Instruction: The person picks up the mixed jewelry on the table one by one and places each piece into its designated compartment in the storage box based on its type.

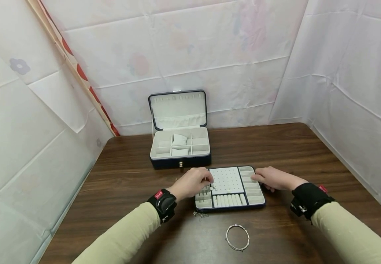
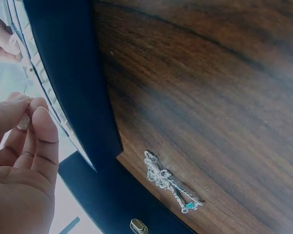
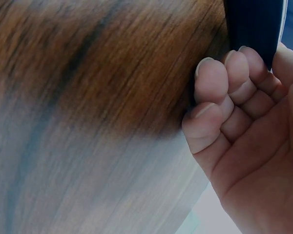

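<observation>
A jewellery tray [image 1: 181, 209] with a dark blue rim lies on the table, holding a white dotted earring board [image 1: 227, 179], ring rolls [image 1: 229, 200] and small compartments. Over its left part, my left hand [image 1: 192, 182] pinches a small dangling earring [image 2: 23, 122] with a pale stone between thumb and fingertips. My right hand [image 1: 276, 178] grips the tray's right edge; in the right wrist view its fingers [image 3: 211, 80] curl against the dark side [image 3: 251, 29], thumb on top. A few small pale pieces sit near the board's left edge.
Behind the tray stands an open jewellery box [image 1: 167, 162] with its lid up and two white cushions [image 1: 179, 140] inside. A silver chain [image 1: 200, 215] lies by the tray's front left corner. Nearer me is a silver bangle [image 1: 238, 249]. Draped sheets [image 1: 190, 55] surround the table.
</observation>
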Motion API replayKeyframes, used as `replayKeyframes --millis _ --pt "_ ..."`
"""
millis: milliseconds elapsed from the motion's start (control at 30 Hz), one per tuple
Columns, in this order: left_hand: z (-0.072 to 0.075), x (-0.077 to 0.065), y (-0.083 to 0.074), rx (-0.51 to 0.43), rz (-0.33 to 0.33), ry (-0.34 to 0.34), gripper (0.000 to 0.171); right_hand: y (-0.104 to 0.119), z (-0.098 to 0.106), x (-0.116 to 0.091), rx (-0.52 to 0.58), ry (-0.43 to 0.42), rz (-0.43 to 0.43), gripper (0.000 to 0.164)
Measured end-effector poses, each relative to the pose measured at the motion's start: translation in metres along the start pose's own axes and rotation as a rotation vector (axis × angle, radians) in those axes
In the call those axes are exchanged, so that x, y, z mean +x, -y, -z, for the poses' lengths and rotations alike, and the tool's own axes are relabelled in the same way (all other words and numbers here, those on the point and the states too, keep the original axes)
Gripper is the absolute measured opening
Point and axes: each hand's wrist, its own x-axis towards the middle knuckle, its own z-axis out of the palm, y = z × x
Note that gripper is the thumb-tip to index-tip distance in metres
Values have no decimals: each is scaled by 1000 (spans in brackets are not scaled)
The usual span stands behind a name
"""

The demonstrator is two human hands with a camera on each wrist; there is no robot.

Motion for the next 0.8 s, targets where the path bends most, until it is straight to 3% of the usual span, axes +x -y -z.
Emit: replayKeyframes --millis 800 --pt "-6 6 -4 56 -9 11 12 0 -1 -1 12 -7 8 30"
